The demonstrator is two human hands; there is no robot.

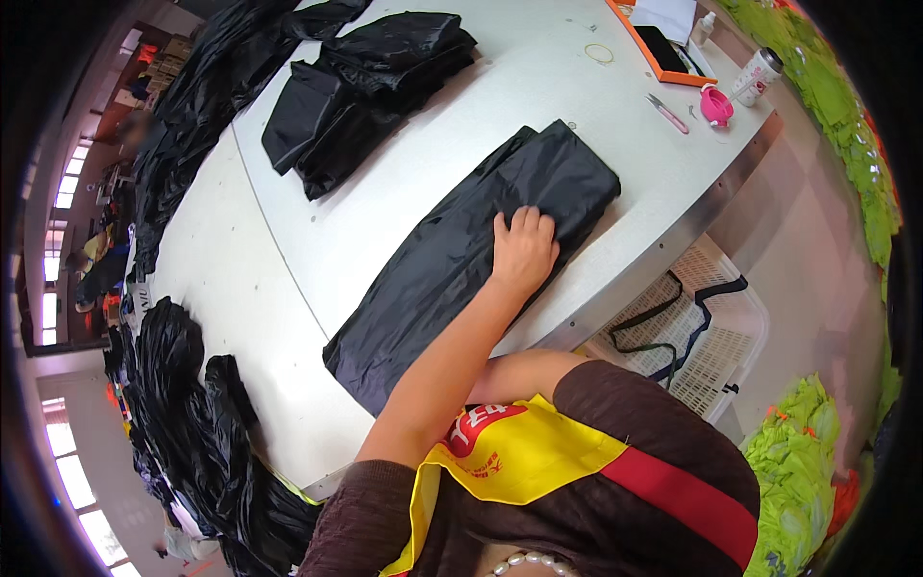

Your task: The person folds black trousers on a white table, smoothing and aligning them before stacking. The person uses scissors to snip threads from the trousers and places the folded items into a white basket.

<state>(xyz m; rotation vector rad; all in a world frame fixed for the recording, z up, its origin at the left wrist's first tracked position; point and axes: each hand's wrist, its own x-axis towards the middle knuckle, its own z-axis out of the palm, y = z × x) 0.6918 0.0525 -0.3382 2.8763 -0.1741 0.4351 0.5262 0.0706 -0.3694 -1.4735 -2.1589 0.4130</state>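
A long, folded black garment of thin, shiny fabric (423, 279) lies slantwise across the near part of the white table (538, 87). My left hand (524, 252) is on its right part, knuckles up, with the fingers bent and closed against the cloth. The thumb does not show. My right forearm (519, 373) passes behind my left forearm, which hides the right hand. Farther back on the table lies a second pile of folded black fabric (361, 96).
Loose black fabric (192, 404) hangs along the left edge. Pink-handled snips (670, 114), a pink lid (715, 106), a white bottle (756, 77) and an orange-edged box (646, 46) stand far right. A white crate (735, 332) sits below the table, near yellow-green fabric (793, 471).
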